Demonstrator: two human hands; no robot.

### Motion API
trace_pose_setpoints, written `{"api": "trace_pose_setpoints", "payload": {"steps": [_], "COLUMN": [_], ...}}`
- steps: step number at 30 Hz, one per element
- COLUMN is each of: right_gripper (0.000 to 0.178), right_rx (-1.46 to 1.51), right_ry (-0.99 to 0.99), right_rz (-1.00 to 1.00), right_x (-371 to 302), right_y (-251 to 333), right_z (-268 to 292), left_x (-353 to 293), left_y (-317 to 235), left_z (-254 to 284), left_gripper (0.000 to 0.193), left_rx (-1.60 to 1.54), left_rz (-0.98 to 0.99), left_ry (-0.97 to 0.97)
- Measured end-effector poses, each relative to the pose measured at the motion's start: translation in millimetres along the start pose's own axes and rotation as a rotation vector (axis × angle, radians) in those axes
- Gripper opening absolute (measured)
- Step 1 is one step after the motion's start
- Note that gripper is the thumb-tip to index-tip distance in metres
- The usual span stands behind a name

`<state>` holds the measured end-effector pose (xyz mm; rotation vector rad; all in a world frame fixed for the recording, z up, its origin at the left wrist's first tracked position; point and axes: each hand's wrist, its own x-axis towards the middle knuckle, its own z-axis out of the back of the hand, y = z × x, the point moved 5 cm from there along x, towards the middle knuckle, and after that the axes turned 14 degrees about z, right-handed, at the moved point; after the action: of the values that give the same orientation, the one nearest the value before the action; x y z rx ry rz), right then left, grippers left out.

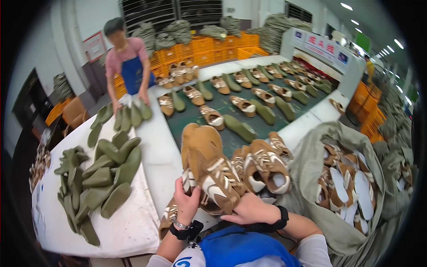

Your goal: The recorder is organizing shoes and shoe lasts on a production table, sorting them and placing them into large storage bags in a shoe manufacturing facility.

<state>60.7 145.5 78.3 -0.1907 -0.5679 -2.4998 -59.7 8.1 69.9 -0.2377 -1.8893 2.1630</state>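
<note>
Above the near edge of the worktable I hold a stack of tan sneakers [218, 175] with white trim and laces, soles tilted up toward the far side. My left hand [186, 200] is closed round the near left part of the stack. At its near right end, my right hand [252, 209] grips a sneaker, its fingers partly hidden by the shoe. Right beside them stand more tan sneakers [267, 167] on the table edge. Another tan shoe [168, 218] shows by my left wrist, mostly covered.
A green conveyor belt [187, 127] carries rows of tan sneakers and green shoe lasts [240, 128]. On the left, a white table [133, 222] bears a last pile [100, 178]. Across it, a person [126, 62] handles lasts. A sack [307, 178] of shoes stands at right.
</note>
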Motion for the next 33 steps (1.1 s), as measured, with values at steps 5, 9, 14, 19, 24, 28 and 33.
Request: {"api": "trace_pose_setpoints", "payload": {"steps": [5,9,14,19,24,28,33], "right_gripper": [0.034,0.031,0.036,0.054,0.049,0.040,0.029], "right_rx": [0.189,0.274,0.500,0.585,0.245,0.278,0.217], "right_ry": [-0.351,0.017,0.386,0.139,-0.387,-0.447,-0.211], "right_rz": [0.234,0.169,-0.009,-0.127,0.053,-0.433,-0.487], "right_x": [84,144,211,260,237,155,127], "right_y": [3,-6,9,-32,-39,-78,-63], "right_z": [-30,-83,-85,-100,-8,-4,-53], "left_x": [1,14,62,151,252,355,470], "left_y": [14,41,38,91,103,29,68], "left_z": [70,107,152,164,207,214,227], "left_gripper": [0.073,0.102,0.044,0.026,0.028,0.032,0.009], "left_rx": [0.116,-0.019,-0.186,-0.057,-0.075,0.541,1.324], "left_rz": [-0.065,0.013,0.114,0.104,-0.019,-0.261,-0.652], "left_ry": [-0.026,-0.028,-0.163,-0.106,-0.203,-0.387,-0.359]}}
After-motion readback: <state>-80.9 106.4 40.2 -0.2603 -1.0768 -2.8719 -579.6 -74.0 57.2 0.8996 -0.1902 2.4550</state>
